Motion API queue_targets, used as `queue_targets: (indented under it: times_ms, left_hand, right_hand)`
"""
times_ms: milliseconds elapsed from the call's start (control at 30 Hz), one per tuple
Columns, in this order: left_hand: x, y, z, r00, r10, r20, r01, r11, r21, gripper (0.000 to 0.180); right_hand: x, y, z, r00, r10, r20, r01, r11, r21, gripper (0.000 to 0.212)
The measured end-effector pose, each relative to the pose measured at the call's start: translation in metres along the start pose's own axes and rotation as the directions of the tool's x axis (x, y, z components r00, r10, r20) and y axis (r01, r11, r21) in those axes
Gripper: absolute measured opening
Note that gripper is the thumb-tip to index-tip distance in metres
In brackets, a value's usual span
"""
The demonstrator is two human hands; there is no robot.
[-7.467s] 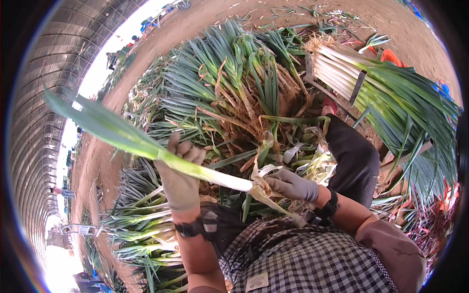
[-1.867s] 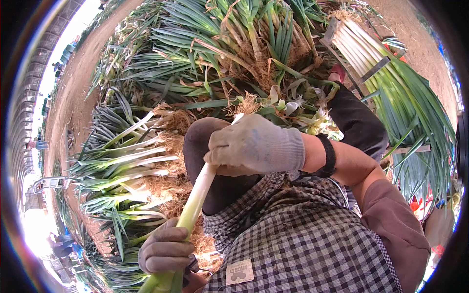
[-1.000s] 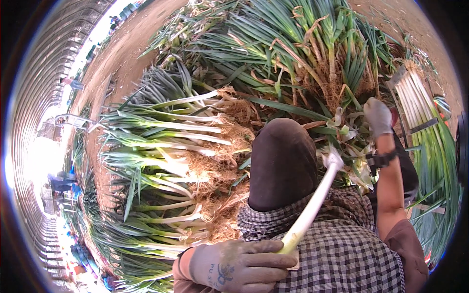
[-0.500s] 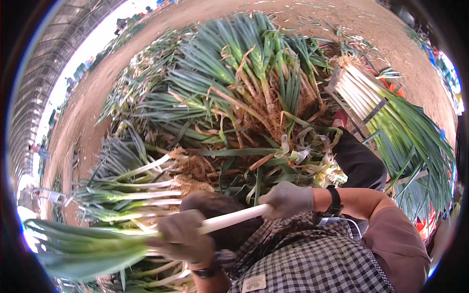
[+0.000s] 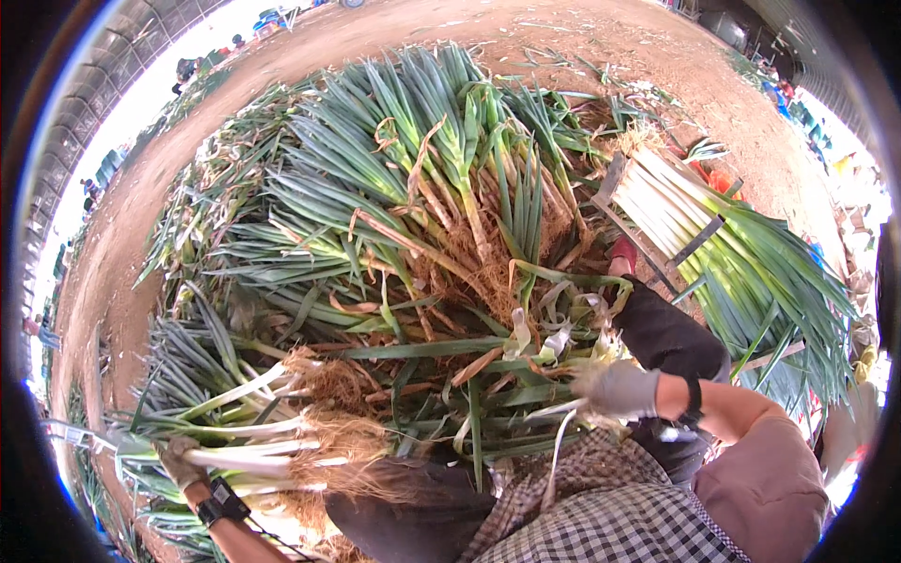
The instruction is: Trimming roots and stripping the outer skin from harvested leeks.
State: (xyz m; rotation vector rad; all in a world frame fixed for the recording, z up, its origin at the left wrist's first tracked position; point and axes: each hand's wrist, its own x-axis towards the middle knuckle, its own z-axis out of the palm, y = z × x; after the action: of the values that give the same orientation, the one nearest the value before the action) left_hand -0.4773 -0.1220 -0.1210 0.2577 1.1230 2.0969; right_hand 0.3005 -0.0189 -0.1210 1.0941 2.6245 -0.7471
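Currently, in the head view, a long green onion (image 5: 249,463) lies toward the lower left of the frame, its white shank level and its roots pointing right, above the dark-clad knee (image 5: 404,511). By its look, it should be light and fairly stiff along the shank, limp at the leaves and perhaps slick where the skin is pale; the roots look fine and easily torn. The firm shank, just below where it turns green, seems the best place to take hold.

The gloved left hand (image 5: 180,462), at the lower left, has its fingers curled around that shank near the leaf end. At the lower right of centre, the gloved right hand (image 5: 619,389) is blurred; a pale strip (image 5: 554,410) meets its fingertips, but I cannot tell whether the fingers are pinched on it or apart. The 2 hands are well apart.

A row of root mats (image 5: 347,436) fills the lower left, a leafy onion heap (image 5: 413,141) the upper middle, and a cleaner onion bundle (image 5: 671,202) the upper right.
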Motion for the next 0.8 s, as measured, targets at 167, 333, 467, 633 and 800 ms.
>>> queue_targets:
  times_ms: [167,333,467,633,800]
  left_hand:
    - [0.002,0.005,-0.081,0.900,-0.045,-0.434,0.195,0.932,0.306,0.041]
    - [0.001,-0.001,-0.096,0.840,0.188,-0.509,0.147,0.824,0.547,0.045]
    - [-0.021,-0.001,-0.105,0.863,0.334,-0.379,0.000,0.750,0.662,0.039]
    - [-0.080,-0.105,0.165,0.998,0.057,0.035,-0.062,0.606,0.793,0.025]
    - [-0.160,-0.164,0.325,0.840,-0.436,0.324,-0.128,0.421,0.898,0.029]
  right_hand:
    - [0.141,0.081,-0.040,0.946,0.212,-0.243,-0.152,0.958,0.244,0.035]
    - [0.309,0.152,-0.043,0.660,0.587,-0.468,-0.469,0.810,0.353,0.049]
    - [0.361,0.151,-0.053,0.755,0.639,-0.146,-0.542,0.734,0.409,0.053]
    - [0.271,0.139,-0.087,0.814,0.459,-0.357,-0.047,0.664,0.746,0.032]
    - [0.143,0.024,-0.074,0.827,0.321,-0.463,0.171,0.640,0.749,0.047]
